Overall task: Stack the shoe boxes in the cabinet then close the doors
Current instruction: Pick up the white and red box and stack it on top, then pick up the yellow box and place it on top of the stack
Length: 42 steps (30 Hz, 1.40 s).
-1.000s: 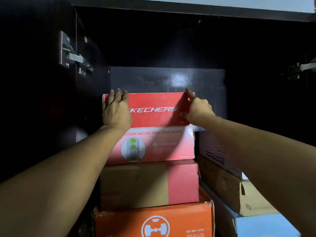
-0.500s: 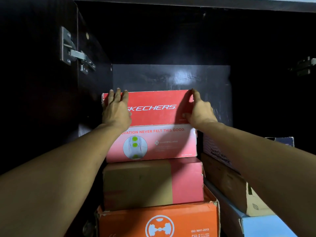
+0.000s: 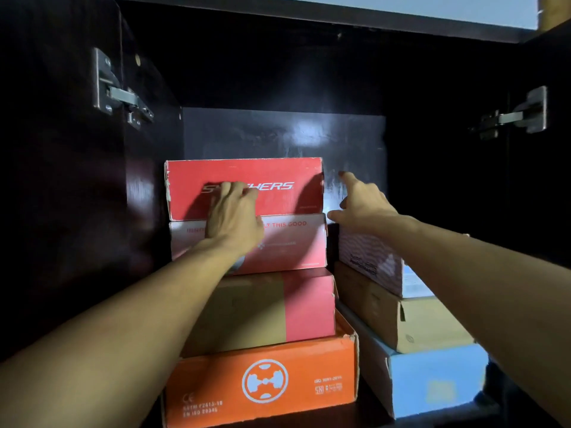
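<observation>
— Boxes first: where do we see the red box (image 3: 247, 188)?
— Topping the left stack in the cabinet (image 3: 278, 75). Our left hand (image 3: 233, 216) rests flat against its front, fingers loose; our right hand (image 3: 360, 202) hovers just beside its right edge, released, grasping nothing.

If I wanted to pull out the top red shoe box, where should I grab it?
Probably by its two short ends, from the front. The red shoe box lies flat atop the stack, its long face toward you; the right end is open, the left sits close to the cabinet wall.
</observation>
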{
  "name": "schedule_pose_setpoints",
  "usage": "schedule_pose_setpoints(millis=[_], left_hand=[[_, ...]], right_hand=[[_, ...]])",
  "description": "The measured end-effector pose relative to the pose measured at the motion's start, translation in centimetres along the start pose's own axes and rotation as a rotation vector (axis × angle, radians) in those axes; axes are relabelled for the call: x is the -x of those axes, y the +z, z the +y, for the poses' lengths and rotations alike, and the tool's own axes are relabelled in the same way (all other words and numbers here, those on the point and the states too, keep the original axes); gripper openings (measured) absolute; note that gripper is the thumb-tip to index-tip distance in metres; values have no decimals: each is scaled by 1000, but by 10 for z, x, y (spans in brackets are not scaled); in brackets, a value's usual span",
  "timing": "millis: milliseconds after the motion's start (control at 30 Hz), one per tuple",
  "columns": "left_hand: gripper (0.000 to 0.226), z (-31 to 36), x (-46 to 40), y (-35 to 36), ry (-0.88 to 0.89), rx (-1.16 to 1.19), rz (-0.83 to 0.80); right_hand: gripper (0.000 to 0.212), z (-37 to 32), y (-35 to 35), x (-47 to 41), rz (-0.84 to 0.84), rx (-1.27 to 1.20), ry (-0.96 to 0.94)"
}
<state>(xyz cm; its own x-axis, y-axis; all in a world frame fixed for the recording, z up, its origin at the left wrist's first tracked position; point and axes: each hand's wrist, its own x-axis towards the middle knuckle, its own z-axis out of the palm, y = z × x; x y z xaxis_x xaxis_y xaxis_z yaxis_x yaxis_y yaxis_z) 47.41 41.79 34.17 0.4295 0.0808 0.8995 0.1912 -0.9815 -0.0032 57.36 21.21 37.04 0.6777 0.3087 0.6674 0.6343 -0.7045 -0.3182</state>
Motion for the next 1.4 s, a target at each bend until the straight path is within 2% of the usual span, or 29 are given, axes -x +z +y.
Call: schedule_pose_setpoints(millis=[100,167,267,333,467,533,600,800,933,1033,1133,1200,1233,1300,1400], left_hand=[[40,33,20,-3,-16,241,-116],[36,56,35,-5,-72,362,-256],[30,93,55,-9,-38,428,-517],[35,120,69,-15,-4,490,-699],[31,184,104,-23,113,479,-965],[37,219,127,-23,143,466,-1055],[54,253,154,-22,163,483,-1129],[56,351,250,-19,259,607,-1403],[59,407,319,-14,311,657,-1630],[63,445,379,-3,298,670,-1731],[42,475,445,16,188,646,-1766],[43,488,485,31,48,624,-1742],[46,493,504,38,-42,620,-1722],[70,499,542,51,-327,641,-1709],[73,506,585,65,-677,686,-1786]], right_hand=[[84,18,-21,27,-65,15,4],[80,32,-37,49,-115,42,12],[68,53,-62,90,-188,68,24],[63,68,-79,121,-250,91,58],[54,100,-112,191,-434,102,162],[44,115,-126,231,-495,144,207],[37,134,-136,273,-556,160,254],[47,211,-157,403,-699,110,505],[39,268,-170,484,-819,99,684],[39,309,-166,539,-821,76,836],[43,349,-144,584,-796,82,943],[45,372,-123,607,-793,104,972],[45,383,-112,617,-790,119,981],[47,404,-90,635,-782,152,980],[55,431,-58,654,-798,197,941]])
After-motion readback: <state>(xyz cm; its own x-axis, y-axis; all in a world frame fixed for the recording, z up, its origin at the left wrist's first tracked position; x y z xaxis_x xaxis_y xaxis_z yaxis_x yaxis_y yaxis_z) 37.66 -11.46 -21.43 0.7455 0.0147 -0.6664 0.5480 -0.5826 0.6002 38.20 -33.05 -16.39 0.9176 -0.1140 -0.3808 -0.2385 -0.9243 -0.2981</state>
